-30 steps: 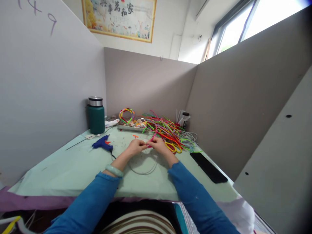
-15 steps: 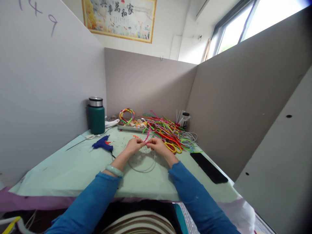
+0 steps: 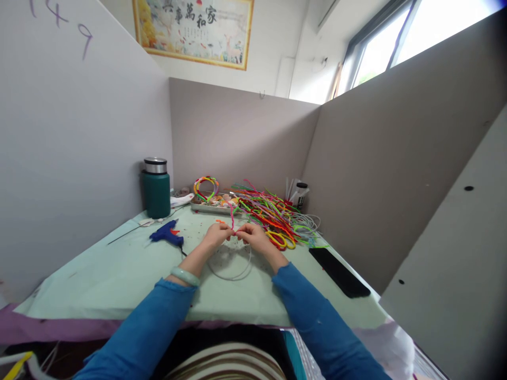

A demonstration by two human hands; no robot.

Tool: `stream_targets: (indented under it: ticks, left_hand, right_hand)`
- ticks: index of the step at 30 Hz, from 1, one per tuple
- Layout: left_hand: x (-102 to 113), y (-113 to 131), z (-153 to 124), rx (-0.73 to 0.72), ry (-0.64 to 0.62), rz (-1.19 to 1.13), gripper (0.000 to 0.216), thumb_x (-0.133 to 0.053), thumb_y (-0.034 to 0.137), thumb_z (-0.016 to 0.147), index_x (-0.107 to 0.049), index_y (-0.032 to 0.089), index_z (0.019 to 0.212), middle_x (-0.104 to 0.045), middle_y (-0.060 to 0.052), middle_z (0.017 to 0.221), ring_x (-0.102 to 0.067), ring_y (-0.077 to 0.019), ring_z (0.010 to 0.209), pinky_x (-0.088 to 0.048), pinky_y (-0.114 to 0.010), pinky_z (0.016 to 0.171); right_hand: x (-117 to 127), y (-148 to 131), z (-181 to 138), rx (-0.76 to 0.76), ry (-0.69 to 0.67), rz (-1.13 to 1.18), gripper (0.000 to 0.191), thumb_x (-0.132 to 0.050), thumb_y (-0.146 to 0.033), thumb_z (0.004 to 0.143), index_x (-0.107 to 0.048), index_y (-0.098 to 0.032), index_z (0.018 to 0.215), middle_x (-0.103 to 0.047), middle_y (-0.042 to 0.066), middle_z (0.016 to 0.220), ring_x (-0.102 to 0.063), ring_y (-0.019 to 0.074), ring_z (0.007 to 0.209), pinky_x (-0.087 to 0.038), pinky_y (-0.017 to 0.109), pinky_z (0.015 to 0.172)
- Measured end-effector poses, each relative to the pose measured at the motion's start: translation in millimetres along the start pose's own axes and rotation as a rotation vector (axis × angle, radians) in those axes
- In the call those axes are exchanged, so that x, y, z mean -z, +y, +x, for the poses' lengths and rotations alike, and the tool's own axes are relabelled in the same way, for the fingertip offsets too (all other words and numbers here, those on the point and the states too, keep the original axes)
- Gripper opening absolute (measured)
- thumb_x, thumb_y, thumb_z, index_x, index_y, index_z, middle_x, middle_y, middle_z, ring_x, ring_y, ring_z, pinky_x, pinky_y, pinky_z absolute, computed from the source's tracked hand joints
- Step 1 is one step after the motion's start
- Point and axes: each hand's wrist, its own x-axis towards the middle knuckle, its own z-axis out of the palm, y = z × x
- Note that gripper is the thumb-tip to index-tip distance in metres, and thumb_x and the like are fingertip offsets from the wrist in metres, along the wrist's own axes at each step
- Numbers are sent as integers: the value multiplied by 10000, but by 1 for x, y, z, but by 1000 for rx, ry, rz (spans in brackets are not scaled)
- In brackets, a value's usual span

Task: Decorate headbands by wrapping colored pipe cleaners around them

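Observation:
Over the middle of the table, my left hand [image 3: 218, 234] and my right hand [image 3: 252, 235] meet with fingertips pinched close together. Between them they grip a pink pipe cleaner [image 3: 232, 216], whose free end sticks up above the fingers. A thin grey wire hoop [image 3: 232, 279] hangs below the hands, its lower curve just over or on the pale cloth; its upper part is hidden behind the fingers. Beyond my left hand lies a small orange piece [image 3: 220, 221]. A heap of coloured pipe cleaners [image 3: 273, 211] spreads behind my right hand.
Left of my hands lies a blue glue gun [image 3: 168, 233], near a green thermos [image 3: 156, 189]. At the back, a metal tray [image 3: 216, 209] holds small pieces and a colourful wrapped ring [image 3: 206, 188]. Yellow-handled scissors [image 3: 285, 241] and a black flat object [image 3: 339, 272] lie on the right. Partitions enclose the table.
The pink pipe cleaner's free end has swung left and now stands more upright. Both hands have shifted only slightly, and the wire hoop hangs almost as before.

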Motion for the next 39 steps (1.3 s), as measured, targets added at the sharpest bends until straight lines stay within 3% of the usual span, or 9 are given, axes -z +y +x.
stream_targets:
  ticks: [5,10,15,23,31,39]
  left_hand:
    - [0,-4,3,90,-73,-46,251,-580,392,620,-586,148,560,-480,21,464,-315,-77,420,-206,-233,419]
    - [-3,-10,6,-117,19,132,286,-540,403,694,-638,143,625,-607,-16,580,-470,-110,529,-327,-227,502]
    - [-4,-8,3,-266,118,194,191,-571,334,718,-654,172,777,-672,-19,761,-562,-126,637,-412,-229,600]
    - [-5,-9,3,-520,117,319,138,-590,217,744,-705,212,822,-682,-23,875,-605,-144,793,-450,-252,773]
    - [-4,-9,3,-486,96,314,198,-571,208,763,-722,216,892,-712,-26,936,-634,-164,865,-458,-254,796]
    - [-5,-10,5,-417,54,355,179,-612,197,742,-738,204,868,-715,-33,814,-639,-162,764,-464,-234,694]
  right_hand:
    - [1,0,-1,-9,-21,8,216,-629,-379,714,-607,-166,686,-566,-13,600,-461,88,510,-352,212,491]
    - [3,8,1,-76,20,36,219,-641,-367,699,-597,-153,675,-556,-10,572,-445,81,473,-329,207,459]
    - [4,5,2,-151,81,103,221,-660,-354,661,-593,-143,652,-562,-3,564,-429,75,456,-315,212,452]
    - [5,1,1,-175,129,158,213,-657,-345,637,-583,-148,608,-531,-20,511,-399,70,426,-281,221,435]
    - [4,5,2,-130,94,155,218,-664,-344,645,-588,-141,625,-529,-20,523,-403,70,433,-278,223,438]
    - [3,3,0,-102,27,164,205,-661,-334,661,-604,-137,663,-542,-13,553,-413,76,452,-293,221,443]
